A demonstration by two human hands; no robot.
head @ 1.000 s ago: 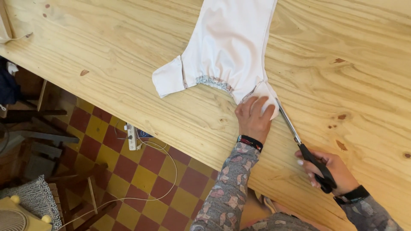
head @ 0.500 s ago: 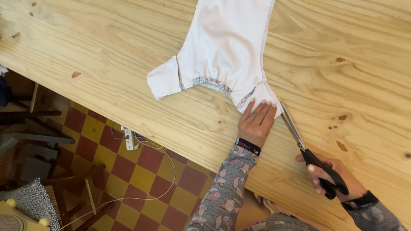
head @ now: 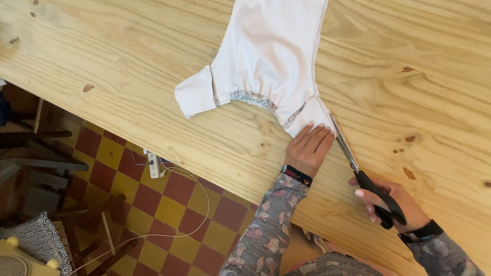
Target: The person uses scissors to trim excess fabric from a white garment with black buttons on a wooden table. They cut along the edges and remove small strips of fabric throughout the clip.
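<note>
A white cloth garment (head: 271, 56) lies flat on a pale wooden table (head: 419, 102), with a gathered seam along its near edge. My left hand (head: 308, 149) presses flat on the garment's near right corner, fingers together. My right hand (head: 391, 205) grips the black handles of a pair of scissors (head: 358, 171). The steel blades point up toward the garment's right edge, and their tips touch the cloth beside my left fingertips.
The table's near edge runs diagonally from upper left to lower right. Below it lies a red and yellow chequered floor (head: 169, 214) with a white power strip (head: 153, 164) and cable. Dark wooden furniture legs (head: 36, 153) and a patterned cushion (head: 36, 240) stand at the lower left.
The view has shifted slightly. My left hand stays pressed on the garment corner. My right hand with the scissors has slid a little down and right, blades still at the cloth edge.
</note>
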